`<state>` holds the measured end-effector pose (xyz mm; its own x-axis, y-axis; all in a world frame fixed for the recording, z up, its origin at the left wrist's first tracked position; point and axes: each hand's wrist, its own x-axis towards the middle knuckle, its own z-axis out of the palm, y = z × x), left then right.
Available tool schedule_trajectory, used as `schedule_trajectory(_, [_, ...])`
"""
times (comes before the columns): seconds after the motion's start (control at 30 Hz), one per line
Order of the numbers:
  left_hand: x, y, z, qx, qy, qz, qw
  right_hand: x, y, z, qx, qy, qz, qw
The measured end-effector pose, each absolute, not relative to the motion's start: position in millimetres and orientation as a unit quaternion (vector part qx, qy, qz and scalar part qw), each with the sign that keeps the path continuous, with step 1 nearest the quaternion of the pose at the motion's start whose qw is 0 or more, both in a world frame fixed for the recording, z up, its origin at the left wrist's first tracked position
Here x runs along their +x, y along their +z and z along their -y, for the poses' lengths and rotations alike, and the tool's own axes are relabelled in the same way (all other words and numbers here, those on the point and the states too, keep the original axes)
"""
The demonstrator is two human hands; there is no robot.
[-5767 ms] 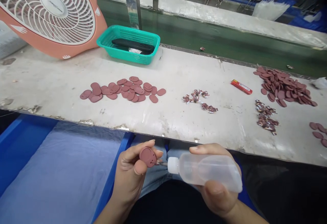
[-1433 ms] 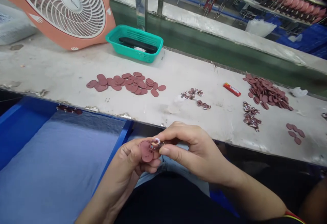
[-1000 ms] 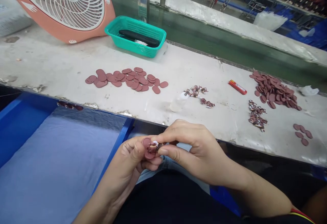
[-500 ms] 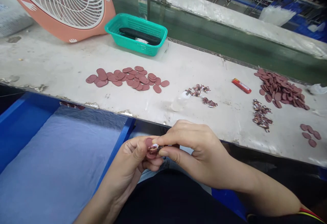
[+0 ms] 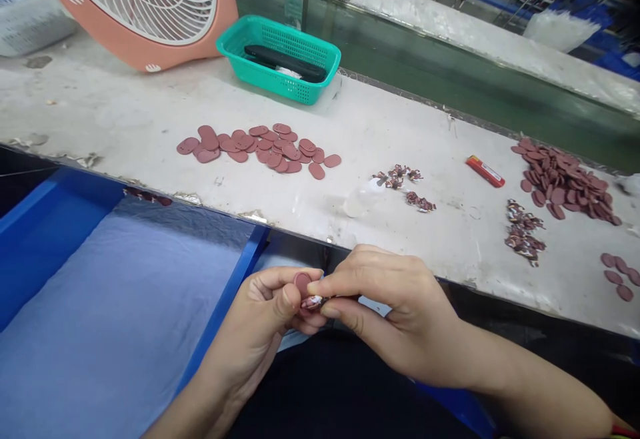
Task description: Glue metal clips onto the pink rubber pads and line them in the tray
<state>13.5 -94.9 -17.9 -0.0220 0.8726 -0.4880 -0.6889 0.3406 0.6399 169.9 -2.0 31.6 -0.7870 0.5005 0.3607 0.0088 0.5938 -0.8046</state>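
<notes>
Moved from right hand (image 5: 405, 312) to counter (image 5: 125, 119) since earlier: bottle (image 5: 361, 200). Pinched in left hand (image 5: 270, 312), near counter's edge, likely for steadiness: reddish disc (image 5: 302, 283). Pinched against it by right hand: small ornament (image 5: 311, 303).

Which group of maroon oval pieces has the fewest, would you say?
The rightmost cluster of five; the heap behind it and leftmost spread hold many more.

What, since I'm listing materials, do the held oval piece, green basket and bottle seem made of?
Oval piece: perhaps leather or rubber; matte, dull-red face. Green basket: likely moulded plastic; slight sheen, regular perforations. Bottle: probably plastic; smooth, translucent, cloudy body.
</notes>
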Motion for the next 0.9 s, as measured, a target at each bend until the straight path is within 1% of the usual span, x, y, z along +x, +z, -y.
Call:
schedule_trajectory(0.53, [11.2,-22.2,94.9,0.102,0.561,-0.452,0.686,165.8,23.7,0.4,-0.157,0.416,0.849,0.286])
schedule_trajectory(0.9, [-0.2,-31.6,98.4,0.098,0.567,-0.412,0.707,156.9,27.0,-3.6,-0.142,0.432,0.86,0.232])
